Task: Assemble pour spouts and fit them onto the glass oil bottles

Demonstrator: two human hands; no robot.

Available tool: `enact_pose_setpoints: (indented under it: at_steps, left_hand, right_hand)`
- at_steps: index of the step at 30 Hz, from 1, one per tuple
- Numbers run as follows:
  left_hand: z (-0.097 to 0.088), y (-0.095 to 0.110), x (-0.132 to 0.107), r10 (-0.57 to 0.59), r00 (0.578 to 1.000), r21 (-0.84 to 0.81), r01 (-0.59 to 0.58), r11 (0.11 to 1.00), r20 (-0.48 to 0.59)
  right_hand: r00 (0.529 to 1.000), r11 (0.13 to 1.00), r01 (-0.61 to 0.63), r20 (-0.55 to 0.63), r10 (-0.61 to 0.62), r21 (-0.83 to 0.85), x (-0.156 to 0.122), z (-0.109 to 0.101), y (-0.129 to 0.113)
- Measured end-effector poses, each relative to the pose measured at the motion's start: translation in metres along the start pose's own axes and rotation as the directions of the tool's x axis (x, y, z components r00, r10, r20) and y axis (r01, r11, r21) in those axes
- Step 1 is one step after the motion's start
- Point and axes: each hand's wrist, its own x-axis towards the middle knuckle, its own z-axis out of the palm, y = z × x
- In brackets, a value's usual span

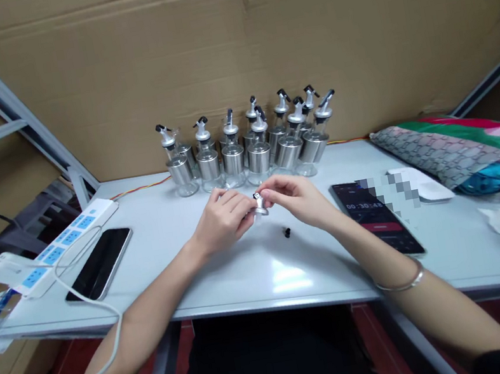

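Both my hands meet over the middle of the table around a small silver pour spout [260, 206] with a black part at its top. My left hand [225, 218] grips the spout from the left, its fingers curled. On the other side, the thumb and fingers of my right hand [295, 199] pinch at the spout's top; any tiny part between them is hidden. Just below my hands a small black piece [287, 232] lies on the table. Behind them stand several glass bottles with steel sleeves [260, 159], many topped with similar silver spouts and black flaps.
On the left are a white power strip [69, 241], a phone [100, 263] and a white cable [100, 300]. To the right lie a device showing a timer [374, 216], a white object [423, 183] and a colourful bag [446, 146]. Cardboard [152, 69] backs the table [248, 284].
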Motion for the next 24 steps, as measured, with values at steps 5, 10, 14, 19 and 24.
enact_pose_setpoints:
  at_steps: [5, 10, 14, 19, 24]
  left_hand:
    - [0.0, -0.001, -0.001, -0.058, 0.998, -0.081, 0.058, 0.995, -0.004]
    - [0.003, -0.005, -0.003, 0.017, 1.0, -0.028, -0.018, 0.999, -0.023]
    - [0.0, -0.013, -0.003, 0.089, 0.992, 0.074, -0.082, 0.994, -0.088]
    - [-0.005, -0.022, -0.002, 0.091, 0.985, 0.143, -0.071, 0.987, -0.145]
    - [-0.001, -0.017, 0.0, 0.125, 0.985, 0.149, -0.106, 0.983, -0.12]
  right_hand:
    - [1.0, 0.996, 0.027, -0.005, -0.026, 0.085, 0.017, -0.004, -0.007]
    - [0.997, 0.99, 0.078, -0.036, -0.074, 0.118, 0.019, -0.001, -0.005]
    - [0.99, 0.977, 0.113, -0.062, -0.126, -0.178, 0.015, -0.005, 0.011]
    - [0.967, 0.61, 0.234, 0.248, -0.064, -0.757, 0.012, 0.0, 0.019]
    - [0.948, 0.369, 0.283, 0.317, 0.033, -0.885, 0.009, 0.016, 0.016]
